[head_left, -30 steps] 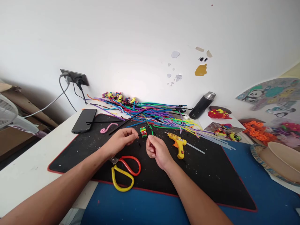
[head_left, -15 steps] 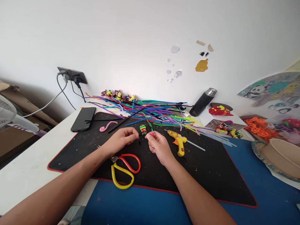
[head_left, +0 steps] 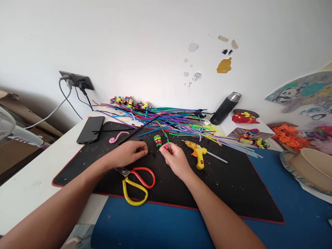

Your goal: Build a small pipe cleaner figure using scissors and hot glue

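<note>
My left hand point(head_left: 132, 152) hovers above the black mat with its fingers curled closed. A dark sliver shows at the fingertips, but I cannot make out what it is. In a pinch, my right hand point(head_left: 174, 157) grips a small pink piece point(head_left: 167, 147), mostly hidden by the fingers. Between and just beyond the hands stands a little figure head point(head_left: 157, 140) in green, red and yellow with googly eyes. Scissors point(head_left: 138, 185) with one red and one yellow handle lie below my left wrist. To the right of my right hand rests a yellow glue gun point(head_left: 197, 154) with a glue stick in it.
A heap of coloured pipe cleaners point(head_left: 166, 119) spreads along the wall, with small finished figures point(head_left: 129, 101) behind it. A phone point(head_left: 90, 130) lies left, near a pink curl point(head_left: 118, 137). At the right are a black flask point(head_left: 225, 109) and a beige bowl point(head_left: 293, 169).
My left hand has drawn back to the left, widening the gap between the hands. My right hand keeps its pinch in nearly the same place. The view has tilted slightly.
</note>
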The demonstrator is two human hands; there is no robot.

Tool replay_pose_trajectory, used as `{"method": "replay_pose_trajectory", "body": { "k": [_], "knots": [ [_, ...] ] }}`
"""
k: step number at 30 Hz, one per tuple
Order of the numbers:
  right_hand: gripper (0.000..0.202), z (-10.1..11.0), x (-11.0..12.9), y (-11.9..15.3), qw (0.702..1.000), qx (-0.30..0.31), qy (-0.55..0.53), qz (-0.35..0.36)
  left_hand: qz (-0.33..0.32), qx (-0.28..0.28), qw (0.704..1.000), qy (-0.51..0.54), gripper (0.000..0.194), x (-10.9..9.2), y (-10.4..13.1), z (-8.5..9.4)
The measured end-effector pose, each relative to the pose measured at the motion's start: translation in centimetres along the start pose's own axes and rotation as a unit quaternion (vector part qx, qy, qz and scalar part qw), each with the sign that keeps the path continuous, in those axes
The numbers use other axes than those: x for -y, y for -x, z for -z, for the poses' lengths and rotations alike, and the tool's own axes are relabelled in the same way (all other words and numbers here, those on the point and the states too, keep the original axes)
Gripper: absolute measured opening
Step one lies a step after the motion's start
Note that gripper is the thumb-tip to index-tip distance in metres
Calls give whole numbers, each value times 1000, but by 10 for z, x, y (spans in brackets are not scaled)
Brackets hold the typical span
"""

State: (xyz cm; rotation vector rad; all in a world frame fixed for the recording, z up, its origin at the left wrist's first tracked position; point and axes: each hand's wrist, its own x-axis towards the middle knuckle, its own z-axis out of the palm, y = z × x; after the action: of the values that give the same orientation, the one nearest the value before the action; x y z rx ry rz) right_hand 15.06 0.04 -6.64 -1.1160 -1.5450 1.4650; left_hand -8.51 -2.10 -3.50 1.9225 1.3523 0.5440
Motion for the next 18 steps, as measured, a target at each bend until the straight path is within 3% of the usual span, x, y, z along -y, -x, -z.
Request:
{"method": "replay_pose_trajectory", "body": {
  "k": [9,18],
  "knots": [
    [26,0,-1,0,999,5,40,1,-120,18,960,-251,25,5,-4,-7],
    [25,1,-4,-1,999,8,33,0,-144,-16,955,-259,29,12,-6,-14]
  ]
}}
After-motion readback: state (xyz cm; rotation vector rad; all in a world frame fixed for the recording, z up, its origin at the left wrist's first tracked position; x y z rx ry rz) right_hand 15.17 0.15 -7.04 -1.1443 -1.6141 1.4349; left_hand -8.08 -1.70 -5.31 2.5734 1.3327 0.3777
